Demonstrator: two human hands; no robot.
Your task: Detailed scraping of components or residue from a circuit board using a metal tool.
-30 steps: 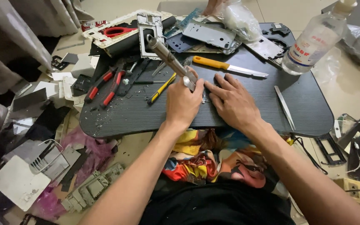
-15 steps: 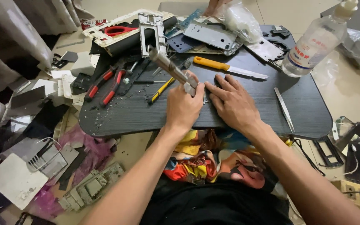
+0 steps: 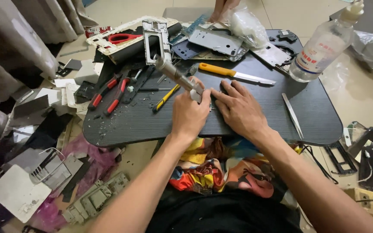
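Under the left hand (image 3: 190, 115), fist clamped on a metal-handled tool (image 3: 175, 76), shaft slanting up and away to the far left. Just right, touching at the fingertips, right hand (image 3: 239, 110) spread flat, fingers apart, pressing a small part, mostly hidden, on the black tray table (image 3: 255, 125). Beyond the right hand, a yellow-handled knife (image 3: 235, 73). Compared with half a second ago, hands and tool barely shifted.

The metal tool (image 3: 175, 74) in the left hand (image 3: 189, 115) has tipped lower, its far end swinging left, away from the metal frame (image 3: 156, 39).
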